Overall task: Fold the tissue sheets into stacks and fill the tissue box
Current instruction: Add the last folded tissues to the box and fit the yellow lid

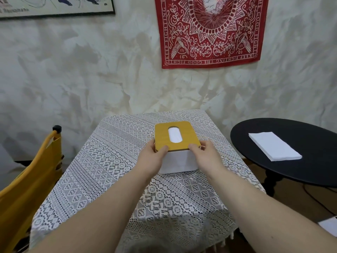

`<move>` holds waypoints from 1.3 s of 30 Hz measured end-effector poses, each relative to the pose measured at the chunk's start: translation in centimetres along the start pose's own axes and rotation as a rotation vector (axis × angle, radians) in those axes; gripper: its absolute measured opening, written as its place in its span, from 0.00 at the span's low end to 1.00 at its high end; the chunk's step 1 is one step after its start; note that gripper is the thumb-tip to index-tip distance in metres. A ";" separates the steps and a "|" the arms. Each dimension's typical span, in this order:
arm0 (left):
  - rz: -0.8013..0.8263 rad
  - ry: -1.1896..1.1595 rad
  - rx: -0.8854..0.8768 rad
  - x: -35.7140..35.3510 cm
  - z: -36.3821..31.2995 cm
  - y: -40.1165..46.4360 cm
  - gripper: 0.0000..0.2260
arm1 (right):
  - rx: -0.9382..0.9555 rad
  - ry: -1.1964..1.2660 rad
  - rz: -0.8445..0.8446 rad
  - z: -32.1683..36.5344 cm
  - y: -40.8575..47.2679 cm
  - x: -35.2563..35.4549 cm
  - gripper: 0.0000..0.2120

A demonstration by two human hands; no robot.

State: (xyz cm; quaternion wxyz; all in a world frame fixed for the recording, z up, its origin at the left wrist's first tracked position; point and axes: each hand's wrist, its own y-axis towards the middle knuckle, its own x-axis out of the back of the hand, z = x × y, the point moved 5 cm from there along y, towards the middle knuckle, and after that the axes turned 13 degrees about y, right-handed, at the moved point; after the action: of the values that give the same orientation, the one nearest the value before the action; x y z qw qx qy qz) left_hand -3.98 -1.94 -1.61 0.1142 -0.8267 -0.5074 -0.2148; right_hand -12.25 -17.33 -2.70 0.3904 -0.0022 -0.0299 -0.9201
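On lace-covered tabletop (pixel 113 161): tissue box (pixel 179 161), centre. Left hand (pixel 154 154) and right hand (pixel 204 155) gripping wooden lid (pixel 175 136) corners, fingers curled. Probably light, stiff; best held at edges. Tissue stack (pixel 274 147) aside.

I see the tissue box (pixel 179 161), white-bodied and squarish, standing upright near the middle of the lace-covered bench (pixel 113 172). Its yellow wooden lid (pixel 162 136) sits flat on top, with white tissue (pixel 174 136) showing through the oval slot. Well apart to the right, I see a flat stack of white tissue sheets (pixel 274 146) lying on the round black side table (pixel 310 172), neatly squared.
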 end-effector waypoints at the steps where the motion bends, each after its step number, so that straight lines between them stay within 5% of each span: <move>1: 0.015 0.007 -0.001 0.0 0.1 -0.1 0.13 | -0.019 -0.014 0.002 -0.3 -0.2 0.0 0.10; 5: 0.013 -0.012 0.025 -0.4 0.4 -0.5 0.06 | -0.060 0.053 0.033 -0.6 -0.6 -0.4 0.14; 10: -0.071 0.139 -0.010 -0.6 0.3 -0.4 0.23 | -0.065 0.068 -0.002 -0.9 -0.1 -0.2 0.13; 20: -0.030 0.150 -0.087 -0.3 -0.1 -0.4 0.11 | -0.013 0.053 0.036 -0.6 -1.1 -0.8 0.10; 25: -0.188 0.320 -0.139 0.9 -0.7 -1.7 0.09 | 0.001 0.104 0.002 0.5 -0.2 -1.3 0.28; 30: -0.299 0.473 -0.115 2.1 0.5 -1.1 0.15 | 0.005 -0.047 -0.095 0.6 0.5 -1.4 0.14; 33: -0.323 0.365 -0.024 3.2 1.3 1.2 0.23 | 0.017 -0.121 -0.209 0.3 -0.3 -1.4 0.32; 39: -0.139 0.153 0.024 2.7 1.1 3.2 0.23 | 0.034 0.000 -0.046 0.6 -1.1 -3.1 0.20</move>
State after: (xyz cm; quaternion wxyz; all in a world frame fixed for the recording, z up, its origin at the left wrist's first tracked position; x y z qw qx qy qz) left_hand 0.18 -0.84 -1.24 0.1472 -0.7693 -0.5558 -0.2785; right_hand -10.91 -14.33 -2.24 0.3691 0.0049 -0.0456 -0.9283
